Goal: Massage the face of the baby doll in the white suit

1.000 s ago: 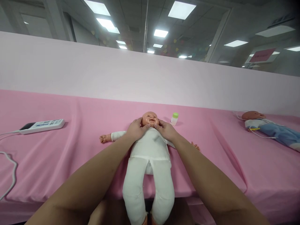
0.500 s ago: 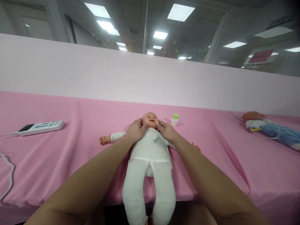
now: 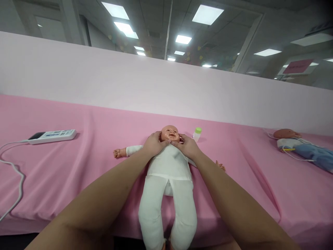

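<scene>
A baby doll [image 3: 170, 165] in a white top and trousers lies on its back, arms spread and feet towards me. My left hand [image 3: 155, 143] is curled against one side of its head, with the thumb below the chin. On the other side my right hand [image 3: 187, 145] cups the head and jaw, its thumb also under the chin. The two thumb tips nearly meet at the neck. Fingers behind the head are partly hidden. A small bottle with a green cap [image 3: 197, 134] stands just beyond my right hand.
Pink cloth [image 3: 99, 180] covers the table. A white handheld device [image 3: 53, 136] with a cable [image 3: 19, 170] lies at left. At right lies another doll [image 3: 309, 151] in blue and white, with thin tubing. A pale wall [image 3: 130, 86] with glass above runs behind.
Both thumbs have moved from the doll's cheeks down to beneath its chin. The view has shifted slightly, so most things appear a little further right.
</scene>
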{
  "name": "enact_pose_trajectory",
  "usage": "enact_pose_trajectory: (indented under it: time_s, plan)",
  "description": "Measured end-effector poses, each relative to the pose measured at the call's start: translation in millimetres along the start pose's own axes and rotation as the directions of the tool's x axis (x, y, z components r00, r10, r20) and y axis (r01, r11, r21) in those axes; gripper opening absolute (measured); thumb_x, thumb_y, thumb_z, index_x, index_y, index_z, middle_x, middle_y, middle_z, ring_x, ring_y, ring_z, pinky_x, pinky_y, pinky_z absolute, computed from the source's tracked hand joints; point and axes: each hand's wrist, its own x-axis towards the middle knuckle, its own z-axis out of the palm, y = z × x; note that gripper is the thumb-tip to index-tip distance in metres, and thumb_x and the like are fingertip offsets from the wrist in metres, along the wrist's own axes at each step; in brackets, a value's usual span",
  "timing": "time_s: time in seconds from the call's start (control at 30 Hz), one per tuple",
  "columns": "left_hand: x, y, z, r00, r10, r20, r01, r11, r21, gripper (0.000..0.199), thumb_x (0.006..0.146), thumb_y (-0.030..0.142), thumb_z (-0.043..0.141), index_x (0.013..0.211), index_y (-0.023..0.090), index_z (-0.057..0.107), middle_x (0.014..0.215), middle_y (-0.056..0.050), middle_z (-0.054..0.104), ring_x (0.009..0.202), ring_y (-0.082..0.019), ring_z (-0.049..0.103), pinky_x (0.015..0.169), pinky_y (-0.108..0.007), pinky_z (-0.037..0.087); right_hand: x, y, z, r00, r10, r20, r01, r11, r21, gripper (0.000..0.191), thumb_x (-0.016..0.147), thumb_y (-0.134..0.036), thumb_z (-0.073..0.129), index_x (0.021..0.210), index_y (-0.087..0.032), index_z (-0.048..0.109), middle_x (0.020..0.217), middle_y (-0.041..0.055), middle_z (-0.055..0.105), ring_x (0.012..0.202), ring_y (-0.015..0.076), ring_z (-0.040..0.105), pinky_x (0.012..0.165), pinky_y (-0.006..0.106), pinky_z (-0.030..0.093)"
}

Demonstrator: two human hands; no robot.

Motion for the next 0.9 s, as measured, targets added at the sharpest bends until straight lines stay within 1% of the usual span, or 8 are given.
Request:
enact_pose_trajectory:
  time_s: [0.13,0.23,0.43,0.57,0.7,0.9]
  plan:
    - [1.0,-2.0,1.2,1.0,0.01,0.006,-0.01,1.0,0.006,0.058,0.089,0.057,0.069,0.133,0.019,0.066,0.128,-0.012,0.075,0.112,-0.028,0.071,0.089,-0.036,0.055,-2.2,-2.4,-1.7,1.0,-0.001,0.007,0.001,1.0,-0.001,0.067,0.088,-0.056,0.077,0.144,-0.023,0.061,0.132,0.0118,0.074,0.114,0.0265,0.074,0.103,0.041,0.057]
    - [1.5,-3.2,2.4,1.0,0.016,0.002,-0.016,0.999,0.03,0.06,0.091,0.06,0.067,0.134,0.018,0.065,0.126,-0.013,0.075,0.112,-0.029,0.07,0.089,-0.037,0.055,-3.1,-4.0,-2.9,1.0,-0.007,0.021,0.008,1.0,-0.013,0.063,0.09,-0.054,0.074,0.145,-0.025,0.061,0.131,0.0099,0.075,0.115,0.0256,0.074,0.104,0.041,0.056]
    - [1.1,-1.9,1.8,1.0,0.022,0.007,-0.022,0.998,0.056,0.053,0.096,0.054,0.06,0.136,0.018,0.065,0.129,-0.013,0.074,0.112,-0.029,0.07,0.092,-0.038,0.055,-2.9,-5.4,-3.8,0.999,-0.024,0.047,0.025,0.999,-0.02,0.057,0.093,-0.057,0.068,0.142,-0.028,0.063,0.131,0.0069,0.075,0.115,0.0259,0.073,0.103,0.042,0.056]
    - [1.5,-2.1,1.6,0.999,0.035,0.002,-0.035,0.997,0.065,0.053,0.098,0.054,0.056,0.135,0.017,0.065,0.129,-0.014,0.073,0.112,-0.03,0.07,0.092,-0.04,0.054,-3.4,-6.5,-5.4,0.998,-0.023,0.055,0.025,0.999,-0.027,0.049,0.097,-0.054,0.065,0.139,-0.028,0.066,0.131,0.0067,0.075,0.116,0.0267,0.072,0.103,0.042,0.055]
    - [1.4,-1.5,1.3,0.999,0.044,0.004,-0.044,0.998,0.05,0.051,0.098,0.051,0.055,0.135,0.017,0.066,0.13,-0.014,0.073,0.114,-0.03,0.069,0.094,-0.04,0.054,-4.0,-6.8,-6.7,0.997,-0.056,0.056,0.057,0.998,-0.013,0.051,0.098,-0.053,0.064,0.142,-0.027,0.065,0.132,0.0093,0.075,0.117,0.027,0.072,0.104,0.041,0.055]
    - [2.6,-4.8,2.1,0.999,0.052,-0.001,-0.052,0.997,0.066,0.055,0.098,0.054,0.054,0.136,0.016,0.065,0.127,-0.016,0.073,0.111,-0.03,0.069,0.094,-0.041,0.053,-2.9,-4.7,-6.0,0.998,-0.055,0.041,0.057,0.998,-0.032,0.052,0.1,-0.055,0.06,0.142,-0.025,0.065,0.131,0.0101,0.075,0.118,0.0269,0.072,0.106,0.041,0.054]
